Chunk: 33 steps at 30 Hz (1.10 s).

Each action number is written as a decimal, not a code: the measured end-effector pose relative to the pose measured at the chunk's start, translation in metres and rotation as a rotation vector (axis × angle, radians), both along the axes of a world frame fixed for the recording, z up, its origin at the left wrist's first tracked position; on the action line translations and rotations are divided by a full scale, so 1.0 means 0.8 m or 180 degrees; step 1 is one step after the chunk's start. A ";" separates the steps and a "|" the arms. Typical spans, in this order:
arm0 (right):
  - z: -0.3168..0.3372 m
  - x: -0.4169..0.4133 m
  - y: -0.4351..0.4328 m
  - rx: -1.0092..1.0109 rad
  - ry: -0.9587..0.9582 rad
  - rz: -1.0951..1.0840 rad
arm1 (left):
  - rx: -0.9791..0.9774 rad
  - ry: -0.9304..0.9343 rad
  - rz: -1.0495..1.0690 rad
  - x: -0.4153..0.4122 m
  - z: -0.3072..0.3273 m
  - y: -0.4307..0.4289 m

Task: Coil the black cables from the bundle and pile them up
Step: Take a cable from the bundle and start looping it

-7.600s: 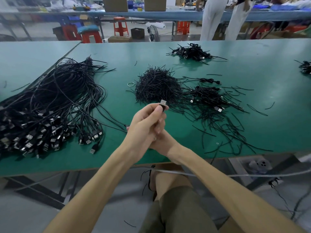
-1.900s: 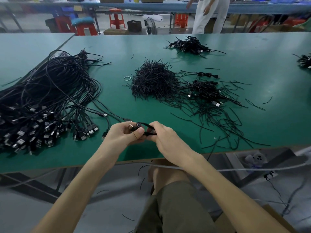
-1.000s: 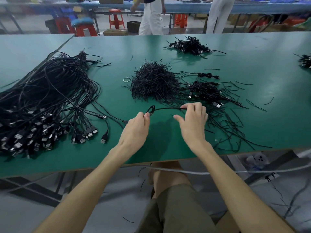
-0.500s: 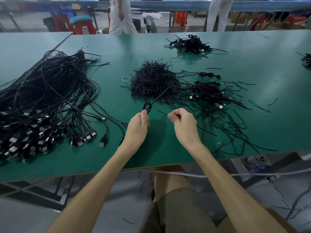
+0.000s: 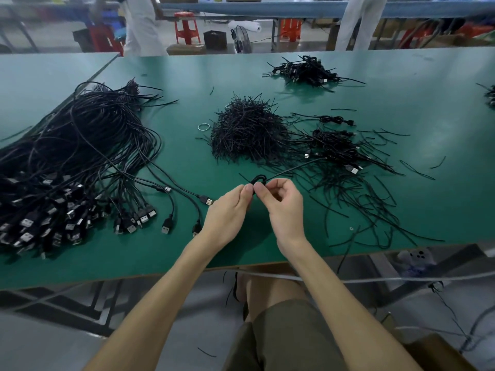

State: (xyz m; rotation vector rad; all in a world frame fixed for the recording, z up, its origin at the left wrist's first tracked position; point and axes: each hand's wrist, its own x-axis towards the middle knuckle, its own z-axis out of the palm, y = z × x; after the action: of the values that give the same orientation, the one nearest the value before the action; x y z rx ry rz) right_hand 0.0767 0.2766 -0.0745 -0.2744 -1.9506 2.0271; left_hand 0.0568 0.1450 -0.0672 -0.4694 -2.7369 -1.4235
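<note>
One tight black cable coil (image 5: pixel 259 179)

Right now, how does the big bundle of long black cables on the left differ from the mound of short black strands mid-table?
The bundle of long black cables sprawls wide; the mound of short black strands is compact. The bundle's cables end in metal-tipped plugs; the mound's strands show no plugs. Both are black, on the green table.
</note>
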 end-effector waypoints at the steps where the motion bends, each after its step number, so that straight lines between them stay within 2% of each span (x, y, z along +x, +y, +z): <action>1: 0.000 0.000 0.000 0.0003 0.0008 0.0002 | 0.0094 -0.0038 -0.0022 0.001 0.001 0.000; 6: -0.001 0.002 0.001 0.0075 0.0050 0.0109 | 0.0691 -0.0345 -0.0074 0.003 0.005 0.000; 14: 0.003 0.006 0.000 -0.0095 0.0204 0.0656 | 0.1574 -0.0818 0.0061 0.004 0.011 -0.006; 26: 0.008 0.006 -0.005 0.0339 0.0389 0.1025 | 0.1519 -0.0869 0.0063 0.007 0.017 -0.008; 33: 0.014 0.009 -0.005 0.0288 0.0428 0.1221 | 0.1404 -0.0771 0.0127 0.007 0.019 -0.006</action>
State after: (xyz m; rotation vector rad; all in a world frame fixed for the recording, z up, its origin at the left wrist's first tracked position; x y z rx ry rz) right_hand 0.0839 0.2729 -0.0633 0.2718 -2.1275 2.1042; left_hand 0.0625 0.1402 -0.0522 -0.2321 -2.4518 -2.1169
